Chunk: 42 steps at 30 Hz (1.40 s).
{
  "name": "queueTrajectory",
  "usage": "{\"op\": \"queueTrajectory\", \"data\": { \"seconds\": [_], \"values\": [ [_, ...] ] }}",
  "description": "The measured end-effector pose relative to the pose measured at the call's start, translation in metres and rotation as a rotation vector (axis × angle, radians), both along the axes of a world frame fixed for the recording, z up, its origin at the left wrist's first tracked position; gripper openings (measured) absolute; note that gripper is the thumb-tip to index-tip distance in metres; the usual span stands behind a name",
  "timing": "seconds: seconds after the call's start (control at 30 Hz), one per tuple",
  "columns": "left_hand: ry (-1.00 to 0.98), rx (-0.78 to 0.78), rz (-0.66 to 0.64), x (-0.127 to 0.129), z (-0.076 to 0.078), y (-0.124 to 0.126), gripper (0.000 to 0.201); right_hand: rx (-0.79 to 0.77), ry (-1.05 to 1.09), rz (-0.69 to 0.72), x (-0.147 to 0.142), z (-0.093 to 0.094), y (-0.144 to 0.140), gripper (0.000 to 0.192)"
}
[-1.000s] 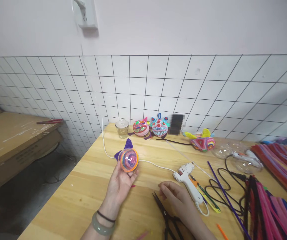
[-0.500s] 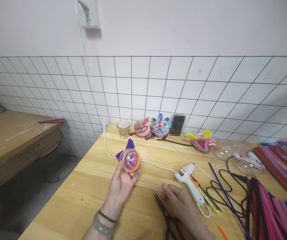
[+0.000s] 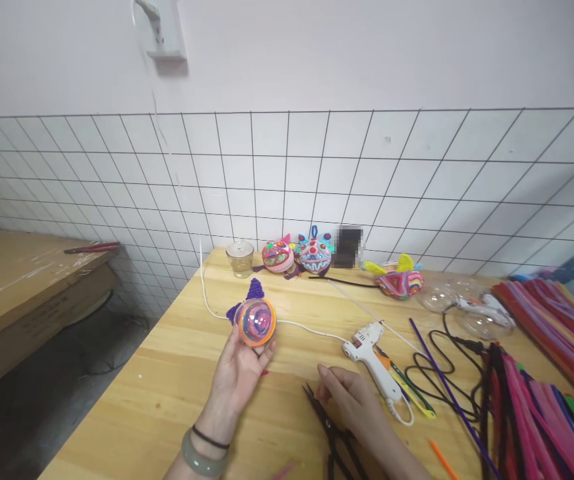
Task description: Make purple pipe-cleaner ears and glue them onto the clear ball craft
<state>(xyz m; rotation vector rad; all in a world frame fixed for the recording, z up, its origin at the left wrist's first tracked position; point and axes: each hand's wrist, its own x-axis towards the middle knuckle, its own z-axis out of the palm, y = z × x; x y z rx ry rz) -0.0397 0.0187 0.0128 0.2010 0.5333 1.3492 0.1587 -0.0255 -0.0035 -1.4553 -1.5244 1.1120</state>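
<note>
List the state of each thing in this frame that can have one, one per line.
left hand: palm up, cupping the ball
ball: held above the table, purple ears on
right hand: empty, fingers beside the scissors
scissors: lying flat, blades slightly apart
glue gun: lying on its side, cord attached
glass jar: upright, no lid
</note>
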Motion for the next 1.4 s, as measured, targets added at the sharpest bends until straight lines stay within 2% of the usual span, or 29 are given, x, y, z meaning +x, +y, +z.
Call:
{"op": "queueTrajectory", "data": {
  "seconds": [0.63,1.4],
  "values": [
    [0.012,0.001,-0.012,0.0015,0.0041,-0.0014,0.025,0.002,-0.061,0.025,-0.0003,0.0011,-0.0006,0.058],
    [-0.008,0.026,-0.032,0.0032,0.0040,-0.0032,0.014,-0.002,-0.111,0.035,-0.0007,0.0018,-0.0021,0.059]
  ]
}}
